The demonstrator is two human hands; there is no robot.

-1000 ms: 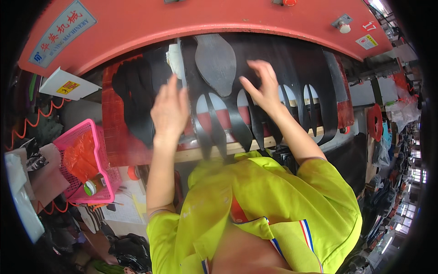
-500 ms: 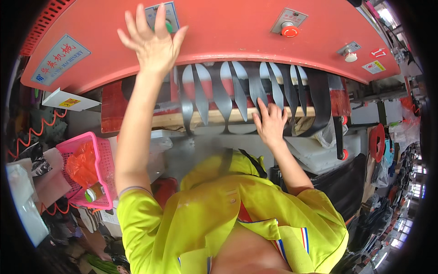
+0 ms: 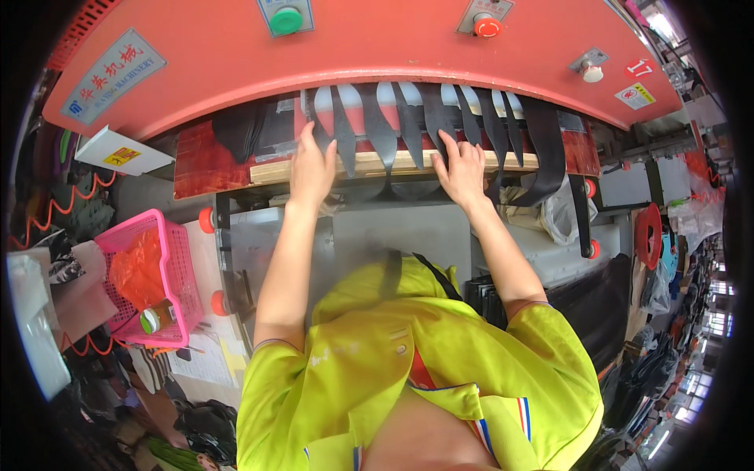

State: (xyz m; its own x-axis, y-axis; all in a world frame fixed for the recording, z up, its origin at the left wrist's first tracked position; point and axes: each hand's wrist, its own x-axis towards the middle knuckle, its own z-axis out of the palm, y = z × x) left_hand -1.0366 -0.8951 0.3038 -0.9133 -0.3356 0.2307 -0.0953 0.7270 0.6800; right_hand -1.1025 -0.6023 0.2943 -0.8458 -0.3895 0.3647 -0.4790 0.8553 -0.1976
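Observation:
A black sheet (image 3: 542, 149) with leaf-shaped cutouts lies across a pale layered wooden board (image 3: 377, 163) under the red machine, its strips drooping over the front edge. At the sheet's left end my left hand (image 3: 312, 173) has its thumb and forefinger about a strip. My right hand (image 3: 465, 174) holds the middle of the sheet with bent fingers, near a pointed strip. The fingertips' undersides are hidden on both hands. Red and pale surfaces show through the cutouts.
Above the board, the red machine front (image 3: 377, 47) carries a green button (image 3: 285, 20), a red button (image 3: 487, 27) and a white knob (image 3: 591, 72). A pink basket (image 3: 169, 259) with an orange bag stands at left. Black sheets (image 3: 243, 129) lie on the red-brown table (image 3: 208, 169).
My left hand has come down from beside the green button to the sheet's left end. My right hand stays at the sheet's middle. The view has shifted slightly.

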